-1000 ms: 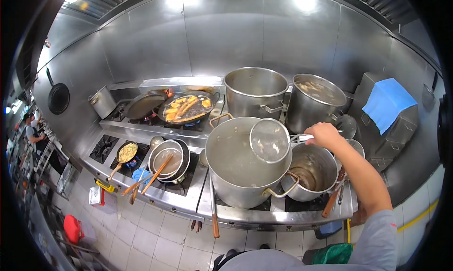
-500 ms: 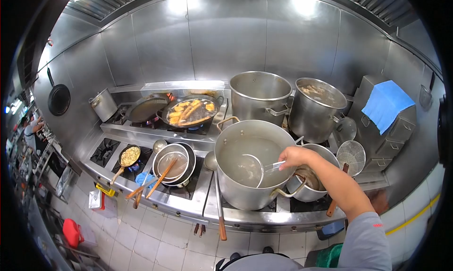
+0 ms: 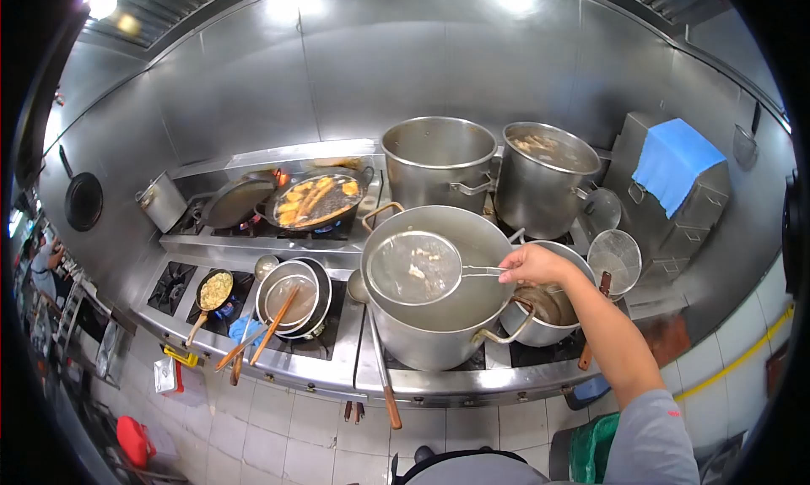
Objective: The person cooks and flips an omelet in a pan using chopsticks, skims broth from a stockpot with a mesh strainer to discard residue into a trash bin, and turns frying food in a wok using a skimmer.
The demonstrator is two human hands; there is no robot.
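My right hand [image 3: 533, 265] is closed around the metal handle of a round mesh strainer [image 3: 392, 278]. A few pale scraps lie in the strainer's mesh. It is over the large stockpot [image 3: 426, 346], which holds cloudy liquid and has looped side handles. Beneath my right forearm, a smaller pot [image 3: 540, 337] with brownish contents stands beside the stockpot. A long ladle [image 3: 381, 367] with a wooden handle end leans against the stove front, left of the stockpot. My left hand is out of view.
Behind stand two tall pots, one bare-walled [image 3: 439, 147] and one filled [image 3: 544, 189]. A wok [image 3: 314, 202] of frying food bubbles at the back left. Nearer are a small pan [image 3: 215, 291] and stacked strainer bowls [image 3: 291, 295]. A blue cloth [image 3: 677, 164] drapes a steel cabinet. Another person [image 3: 44, 265] is far left.
My right hand has lifted the strainer out of the liquid, and its mesh now lies level above the pot with scraps showing. The view has shifted slightly, moving the scene left.
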